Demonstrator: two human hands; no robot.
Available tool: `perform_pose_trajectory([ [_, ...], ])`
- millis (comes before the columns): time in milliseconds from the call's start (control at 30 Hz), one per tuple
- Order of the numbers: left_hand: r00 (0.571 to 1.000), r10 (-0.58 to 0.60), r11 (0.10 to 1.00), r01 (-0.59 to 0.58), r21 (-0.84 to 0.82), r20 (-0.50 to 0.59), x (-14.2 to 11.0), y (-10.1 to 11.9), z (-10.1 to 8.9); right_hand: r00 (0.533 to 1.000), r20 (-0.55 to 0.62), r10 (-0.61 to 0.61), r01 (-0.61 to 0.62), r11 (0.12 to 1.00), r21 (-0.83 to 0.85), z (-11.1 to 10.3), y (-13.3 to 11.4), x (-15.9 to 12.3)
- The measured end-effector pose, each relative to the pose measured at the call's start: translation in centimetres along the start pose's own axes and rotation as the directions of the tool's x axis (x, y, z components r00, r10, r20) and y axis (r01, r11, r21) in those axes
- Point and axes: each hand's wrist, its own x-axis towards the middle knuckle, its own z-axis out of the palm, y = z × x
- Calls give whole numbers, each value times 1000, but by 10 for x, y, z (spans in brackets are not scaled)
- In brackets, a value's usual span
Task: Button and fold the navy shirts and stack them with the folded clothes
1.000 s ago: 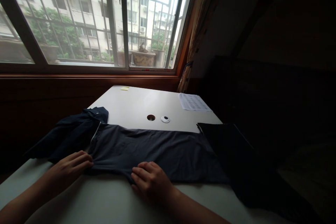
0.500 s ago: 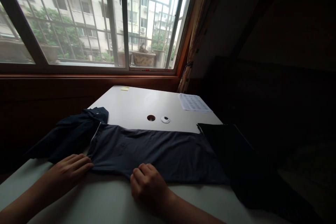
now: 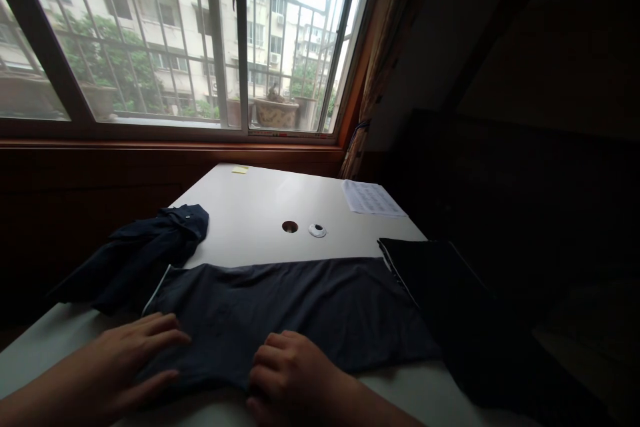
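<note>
A dark grey-blue piece of clothing [image 3: 300,310] is spread across the white table [image 3: 265,207]; I cannot tell its exact kind. On its left part rests my left hand [image 3: 137,353], open, with the thumb apart from the fingers. My right hand [image 3: 290,370] is closed at the near edge of the fabric, its fingers curled round a bit of the cloth. The fingertips of that hand are hidden from me.
A crumpled navy garment [image 3: 145,253] with a button lies at the left. Black fabric [image 3: 450,300] covers the right side. Further back are printed sheets [image 3: 373,198], a yellow sticky note [image 3: 240,170], a cable hole [image 3: 290,227] and its round white cover [image 3: 317,230]. A barred window [image 3: 175,40] stands behind.
The grey-blue clothing has come toward me, its left end and near edge most. My left hand has opened and its fingers have spread; my right hand has moved slightly nearer.
</note>
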Motion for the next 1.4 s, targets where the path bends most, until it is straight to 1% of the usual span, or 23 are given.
perform_pose_trajectory([
  [33,996,17,1000,-17,-5,83,13,1,2,1000,-3,28,-28,999,46,-3,5,2],
  [67,997,11,1000,-12,7,81,27,2,7,998,-9,67,-66,994,84,-5,12,6],
  [100,998,23,999,-25,28,50,42,2,15,993,-19,112,-110,988,107,-6,21,10],
  [200,997,58,993,-62,100,44,84,1,52,970,-29,243,-240,967,81,3,50,22],
  [267,998,43,990,-48,130,44,102,-2,77,963,21,270,-270,962,38,15,69,29],
  [333,999,8,988,-13,152,31,109,-6,94,953,82,291,-294,956,20,25,82,31],
  [367,1000,-9,987,5,160,25,109,-9,98,946,107,307,-310,951,18,28,86,30],
  [433,999,-42,984,38,172,17,103,-15,100,930,141,341,-346,938,16,31,92,28],
  [567,993,-114,976,113,189,-3,82,-29,92,905,188,381,-390,921,12,25,97,19],
  [700,983,-182,960,184,209,-26,63,-39,87,877,199,436,-444,896,-6,18,104,9],
  [833,972,-231,947,236,216,-50,52,-42,87,852,201,484,-488,872,-32,14,112,-4],
  [900,960,-274,935,279,219,-54,48,-43,87,838,206,505,-507,861,-45,9,115,-13],
  [1100,899,-429,873,437,215,-85,35,-58,86,777,221,589,-581,807,-107,-9,133,-50],
  [1200,887,-444,856,461,235,-126,31,-65,86,744,217,632,-615,775,-145,-16,148,-73],
  [1300,886,-434,845,462,269,-161,31,-66,87,709,173,684,-657,729,-191,-20,166,-101],
  [1400,881,-438,837,472,277,-180,33,-64,87,649,118,752,-713,655,-249,-24,185,-130],
])
